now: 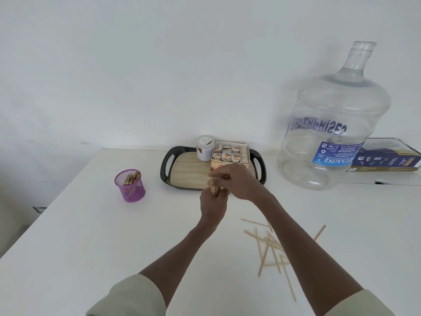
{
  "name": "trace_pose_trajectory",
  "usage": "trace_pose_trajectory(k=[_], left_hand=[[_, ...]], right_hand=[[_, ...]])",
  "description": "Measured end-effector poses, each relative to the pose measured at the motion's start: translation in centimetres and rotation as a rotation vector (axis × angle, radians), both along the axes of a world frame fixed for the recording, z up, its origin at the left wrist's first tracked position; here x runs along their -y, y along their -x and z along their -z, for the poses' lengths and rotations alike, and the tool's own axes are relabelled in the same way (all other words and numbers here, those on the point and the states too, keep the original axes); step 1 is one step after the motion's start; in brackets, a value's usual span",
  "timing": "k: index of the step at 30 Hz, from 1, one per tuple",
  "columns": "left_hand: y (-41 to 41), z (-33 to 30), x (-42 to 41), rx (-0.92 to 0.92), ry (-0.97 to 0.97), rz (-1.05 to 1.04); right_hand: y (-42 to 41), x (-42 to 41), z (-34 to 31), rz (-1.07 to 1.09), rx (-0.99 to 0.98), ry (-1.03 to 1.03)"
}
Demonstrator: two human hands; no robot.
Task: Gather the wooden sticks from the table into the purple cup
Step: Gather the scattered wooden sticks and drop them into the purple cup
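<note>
Head view of a white table [79,247]. Both hands met above its middle, in front of the tray [167,166]: the left hand [213,207] curled round a small bundle of sticks [214,190] held upright, the right hand [237,181] closed over the bundle's top, fingers bent down on it. The cup [130,186], a purple mesh pot, stood to the left, well apart from the hands, and already held a sheaf of sticks leaning against its rim. More loose sticks [271,245] lay crossed in a scatter on the table to the right, beneath the right forearm. Judged from their look, the sticks were thin, flat, light and stiff; they would likely slide against one another and fan out of a loose grip, so a hold round the middle of the bundle, ends squared together, seemed best, and single ones lying flat would need lifting by an end. The count in the bundle could not be made out, since fingers covered most of it; part of the scatter was hidden by the forearm. A jar [205,148], a box [230,156] and a large bottle [330,124] stood behind
</note>
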State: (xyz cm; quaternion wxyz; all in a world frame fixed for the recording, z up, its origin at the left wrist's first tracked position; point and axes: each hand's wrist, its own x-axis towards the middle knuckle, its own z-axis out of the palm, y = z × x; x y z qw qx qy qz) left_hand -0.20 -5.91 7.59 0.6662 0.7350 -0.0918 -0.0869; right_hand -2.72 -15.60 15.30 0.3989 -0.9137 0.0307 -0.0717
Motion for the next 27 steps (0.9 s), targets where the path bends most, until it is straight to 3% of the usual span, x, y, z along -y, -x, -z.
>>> trace_pose_trajectory(k=[11,22,27], left_hand=[[-3.6,1.6,-4.3,0.091,-0.207,-0.038],[-8.4,3.3,-8.9,0.056,-0.331,-0.014],[-10.6,5.0,-11.2,-0.004,-0.296,-0.041]], right_hand=[[-3.5,-6.5,-0.4,0.032,-0.117,0.345],[-8.4,-10.7,1.4,0.010,-0.152,0.336],[-10.9,-11.9,0.9,0.032,-0.122,0.382]])
